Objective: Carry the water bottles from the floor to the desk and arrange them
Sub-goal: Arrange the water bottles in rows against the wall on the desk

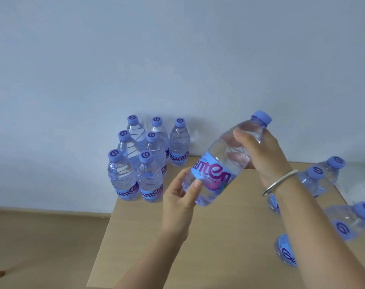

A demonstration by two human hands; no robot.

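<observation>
A clear water bottle with a blue label and purple cap hangs tilted above the wooden desk, cap toward the upper right. My left hand grips its lower end. My right hand, with a silver bangle on the wrist, grips its shoulder near the cap. Several matching bottles stand upright in tight rows at the desk's far left corner against the wall. A few more bottles stand loosely on the right side of the desk, partly hidden behind my right forearm.
The pale wall runs right behind the desk. The floor lies to the left, below the desk's left edge. Something white sits at the far right beyond the desk.
</observation>
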